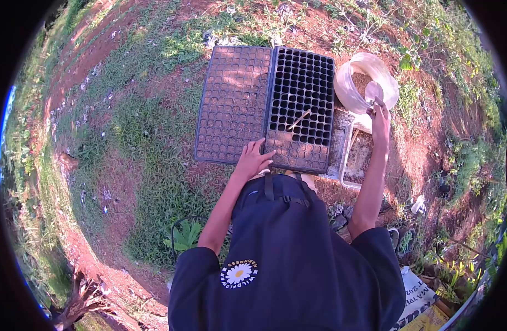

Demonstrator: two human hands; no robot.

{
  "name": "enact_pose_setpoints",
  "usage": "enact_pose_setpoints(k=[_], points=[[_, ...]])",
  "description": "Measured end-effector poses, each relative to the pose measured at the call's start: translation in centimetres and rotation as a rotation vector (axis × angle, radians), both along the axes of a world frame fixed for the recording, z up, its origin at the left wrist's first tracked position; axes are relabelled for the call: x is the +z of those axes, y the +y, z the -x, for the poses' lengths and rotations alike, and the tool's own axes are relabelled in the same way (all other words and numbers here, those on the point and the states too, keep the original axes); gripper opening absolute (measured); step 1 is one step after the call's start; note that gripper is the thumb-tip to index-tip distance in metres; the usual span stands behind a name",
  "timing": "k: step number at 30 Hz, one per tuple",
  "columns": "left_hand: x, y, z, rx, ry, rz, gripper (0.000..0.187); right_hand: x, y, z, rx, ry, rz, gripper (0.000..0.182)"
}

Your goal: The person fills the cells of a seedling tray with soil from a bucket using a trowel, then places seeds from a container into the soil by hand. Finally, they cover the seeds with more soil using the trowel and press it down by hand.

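Note:
Two black seedling trays lie side by side. The left tray has its cells filled with soil, while the right tray shows filled cells only in its near rows. A thin stick rests across the right tray's empty cells. My left hand lies with fingers spread on the near edges where the trays meet. Over the round whitish tub, my right hand grips a pale scoop with its fingers closed. The scoop's blade is at the tub's near inner side; its handle is mostly hidden.
A white rectangular container with dark contents stands right of the trays, below the tub. Printed sacks lie at the lower right. Grass, red soil and scattered litter surround the trays. A leafy plant grows beside my left arm.

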State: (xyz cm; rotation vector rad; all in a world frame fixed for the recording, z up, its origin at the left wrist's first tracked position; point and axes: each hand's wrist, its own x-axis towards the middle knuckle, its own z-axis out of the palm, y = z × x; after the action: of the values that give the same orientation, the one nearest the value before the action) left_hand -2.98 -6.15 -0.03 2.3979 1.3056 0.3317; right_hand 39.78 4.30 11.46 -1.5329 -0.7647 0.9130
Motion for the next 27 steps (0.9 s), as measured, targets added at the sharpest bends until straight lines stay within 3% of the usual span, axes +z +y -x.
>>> enact_pose_setpoints(k=[4,6,8,10,12,15,18,20,24,27], points=[[0.1,1.6,-0.7,-0.022,0.046,0.038,0.043,-0.1,0.5,3.4,-0.058,-0.127,0.069,0.046],[0.1,2.4,-1.3,-0.002,0.074,-0.07,0.047,-1.6,0.4,7.6,-0.578,-0.671,0.085,0.033],[-0.4,3.1,-1.9,-0.003,0.095,-0.076,0.049,-3.7,-0.7,11.5,-0.569,-0.825,0.028,0.031],[-0.9,3.7,-2.3,-0.005,0.118,-0.079,0.052,-5.8,-2.2,13.9,-0.031,-0.466,0.068,0.036],[-1.1,3.9,-2.6,0.02,0.14,-0.067,0.053,-10.3,-2.0,15.8,0.241,-0.406,0.299,0.041],[-1.1,3.9,-2.6,0.026,0.176,-0.054,0.053,-13.1,-1.2,17.5,0.294,-0.404,0.336,0.037],[-1.2,3.6,-2.5,0.028,0.204,-0.083,0.054,-13.2,-1.2,18.3,0.376,-0.201,0.312,0.027],[-1.2,3.6,-2.5,0.034,0.185,-0.084,0.054,-13.7,-1.4,18.5,0.305,-0.348,0.176,0.021],[-1.1,3.7,-2.4,0.077,0.148,-0.068,0.053,-12.3,-4.0,18.7,0.251,-0.339,0.013,0.016],[-1.1,3.9,-2.4,0.093,0.127,-0.059,0.052,-11.8,-5.6,19.2,0.337,-0.411,-0.008,0.014]])
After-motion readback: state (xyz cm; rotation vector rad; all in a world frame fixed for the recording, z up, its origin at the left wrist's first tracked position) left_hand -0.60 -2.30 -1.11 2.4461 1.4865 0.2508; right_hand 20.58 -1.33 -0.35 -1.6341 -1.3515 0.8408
